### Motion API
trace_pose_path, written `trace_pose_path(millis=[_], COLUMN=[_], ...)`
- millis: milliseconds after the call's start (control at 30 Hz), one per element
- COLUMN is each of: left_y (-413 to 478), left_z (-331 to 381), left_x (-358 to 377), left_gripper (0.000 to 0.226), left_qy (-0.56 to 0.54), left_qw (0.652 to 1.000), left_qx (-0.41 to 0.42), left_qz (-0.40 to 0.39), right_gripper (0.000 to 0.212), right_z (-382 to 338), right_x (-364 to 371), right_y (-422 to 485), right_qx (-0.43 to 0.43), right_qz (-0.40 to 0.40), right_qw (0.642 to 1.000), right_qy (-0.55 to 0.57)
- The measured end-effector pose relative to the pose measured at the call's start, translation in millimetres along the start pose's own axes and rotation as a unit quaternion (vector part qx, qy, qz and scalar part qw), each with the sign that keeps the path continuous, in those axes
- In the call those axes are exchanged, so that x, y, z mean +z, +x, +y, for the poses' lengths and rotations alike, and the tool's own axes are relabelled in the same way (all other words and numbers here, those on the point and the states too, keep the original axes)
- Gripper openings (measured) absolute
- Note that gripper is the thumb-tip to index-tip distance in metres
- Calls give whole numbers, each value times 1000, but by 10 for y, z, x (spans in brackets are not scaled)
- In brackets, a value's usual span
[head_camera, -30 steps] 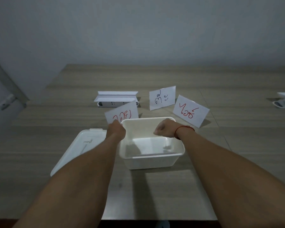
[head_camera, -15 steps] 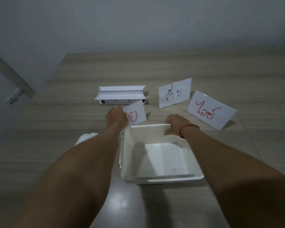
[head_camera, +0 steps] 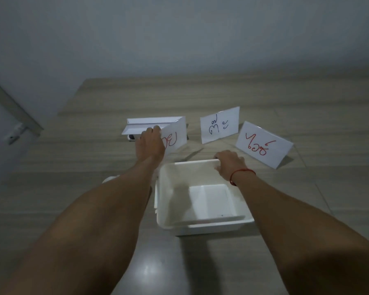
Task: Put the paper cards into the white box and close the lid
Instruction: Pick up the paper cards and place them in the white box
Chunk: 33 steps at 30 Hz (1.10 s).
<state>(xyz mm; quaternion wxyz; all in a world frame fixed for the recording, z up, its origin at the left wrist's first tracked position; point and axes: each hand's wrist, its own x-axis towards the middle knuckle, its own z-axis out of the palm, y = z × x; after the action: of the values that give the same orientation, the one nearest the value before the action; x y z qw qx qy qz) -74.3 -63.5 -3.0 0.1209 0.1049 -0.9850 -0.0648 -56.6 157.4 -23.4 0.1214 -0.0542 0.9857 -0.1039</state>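
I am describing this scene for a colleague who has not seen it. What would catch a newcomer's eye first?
Probably the open white box near the table's front edge, empty, with the right hand resting on its far rim. Next, the left hand gripping a card with red writing just beyond the box. Two more cards stand behind: one with blue writing, one with red to its right.
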Motion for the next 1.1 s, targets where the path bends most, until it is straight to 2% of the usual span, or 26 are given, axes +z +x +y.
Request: trace_pose_path(millis=[133, 233, 367, 533, 800, 867, 933, 1000, 1100], left_y=[-101, -248, -576, -1043, -1676, -1754, -1761, -1715, -1578], left_z=[134, 285, 434, 507, 378, 353, 326, 287, 212], left_x=[-368, -599, -642, -404, 67, 104, 104, 82, 73], left_gripper=[27, 29, 25, 27, 25, 29, 34, 35, 36], left_qy=[-89, -136, -139, -116, -99, -111, -135, -153, -115], left_qw=[985, 966, 961, 962, 970, 965, 963, 972, 993], left_qx=[64, 126, 183, 222, 210, 189, 155, 119, 33], left_qz=[130, 182, 156, 106, -73, -144, -175, -135, 0], right_gripper=[53, 55, 41, 35, 36, 36, 36, 38, 39], right_z=[39, 103, 213, 246, 259, 244, 225, 217, 231], right_x=[-87, -124, -124, -65, 71, 74, 72, 69, 56], right_y=[-359, -596, -822, -1006, -1100, -1105, -1098, -1077, -1024], right_qx=[71, 118, 150, 162, 161, 163, 165, 169, 185], right_qz=[-13, -18, -30, -4, 47, 49, 48, 43, 41], right_qw=[996, 989, 980, 976, 976, 975, 976, 975, 971], right_qy=[46, 91, 128, 147, 142, 139, 136, 137, 149])
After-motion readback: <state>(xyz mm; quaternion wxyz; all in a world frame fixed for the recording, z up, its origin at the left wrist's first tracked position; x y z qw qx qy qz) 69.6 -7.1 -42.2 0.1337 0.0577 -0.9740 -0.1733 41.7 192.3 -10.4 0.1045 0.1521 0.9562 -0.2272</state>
